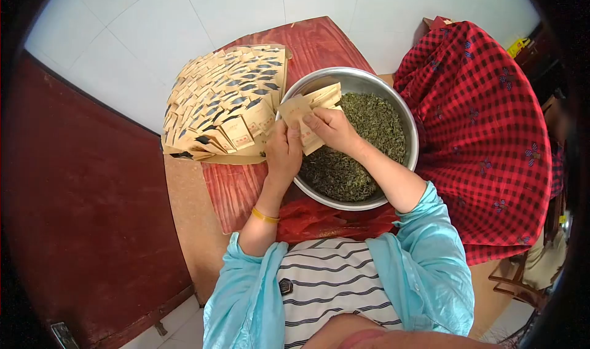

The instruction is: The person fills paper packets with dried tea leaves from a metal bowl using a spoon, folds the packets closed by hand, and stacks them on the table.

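Note:
Over the near-left part of a round metal basin (414, 143), my two hands hold small tan paper packets (295, 107). My left hand (284, 153) is closed on the left edge of a packet, thumb pointing up. My right hand (337, 131) pinches the packets from the right, its thumb on the front one; more packets fan out behind its fingers. Dried green leaves (376, 122) fill much of the basin beneath. Just left of my hands, many similar packets (228, 97) stand packed in rows in a shallow cardboard box (236, 159), several with dark openings showing.
The box and basin rest on a reddish wood-grain table (226, 192). A red checked cloth (485, 140) drapes over something on the right. Crumpled red plastic (329, 220) lies between the basin and my body. A dark red door (92, 195) stands at left.

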`<act>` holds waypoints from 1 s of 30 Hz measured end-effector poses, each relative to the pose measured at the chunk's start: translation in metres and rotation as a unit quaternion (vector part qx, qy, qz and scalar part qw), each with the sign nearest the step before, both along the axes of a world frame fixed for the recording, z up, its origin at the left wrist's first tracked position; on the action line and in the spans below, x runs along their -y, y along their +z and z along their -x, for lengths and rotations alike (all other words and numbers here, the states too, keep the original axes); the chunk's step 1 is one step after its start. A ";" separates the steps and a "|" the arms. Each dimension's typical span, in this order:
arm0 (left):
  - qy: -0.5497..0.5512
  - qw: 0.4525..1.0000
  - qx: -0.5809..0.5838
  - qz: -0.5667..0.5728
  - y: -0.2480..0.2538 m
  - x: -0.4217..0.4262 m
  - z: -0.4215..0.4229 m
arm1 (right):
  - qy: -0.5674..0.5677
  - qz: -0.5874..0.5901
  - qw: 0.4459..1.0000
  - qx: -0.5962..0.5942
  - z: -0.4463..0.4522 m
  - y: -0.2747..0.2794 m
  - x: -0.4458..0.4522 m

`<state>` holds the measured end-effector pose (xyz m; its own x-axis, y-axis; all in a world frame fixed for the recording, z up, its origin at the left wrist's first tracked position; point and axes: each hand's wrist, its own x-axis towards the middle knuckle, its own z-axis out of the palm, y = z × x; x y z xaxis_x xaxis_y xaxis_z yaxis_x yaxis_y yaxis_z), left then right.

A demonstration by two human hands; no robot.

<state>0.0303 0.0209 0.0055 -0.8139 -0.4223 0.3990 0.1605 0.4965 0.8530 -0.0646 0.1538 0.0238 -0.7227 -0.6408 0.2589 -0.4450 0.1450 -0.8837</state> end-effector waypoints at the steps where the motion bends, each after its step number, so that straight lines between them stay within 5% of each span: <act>1: -0.002 1.000 0.001 0.000 0.001 0.000 0.000 | 0.008 0.008 1.000 0.023 0.003 -0.001 0.001; 6: 0.022 0.998 0.016 -0.050 -0.004 0.001 -0.001 | 0.035 -0.001 0.986 0.161 0.000 0.008 0.000; 11: 0.020 0.998 0.009 -0.051 0.000 -0.001 -0.003 | 0.034 -0.009 0.998 0.056 0.001 0.006 0.000; 30: 0.036 0.998 -0.001 -0.059 -0.003 0.002 0.001 | -0.045 -0.031 0.997 -0.056 -0.006 0.021 -0.003</act>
<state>0.0298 0.0193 0.0023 -0.7787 -0.5243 0.3445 0.1292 0.4033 0.9059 -0.0585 0.1569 0.0445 -0.7463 -0.5925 0.3033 -0.5234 0.2409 -0.8173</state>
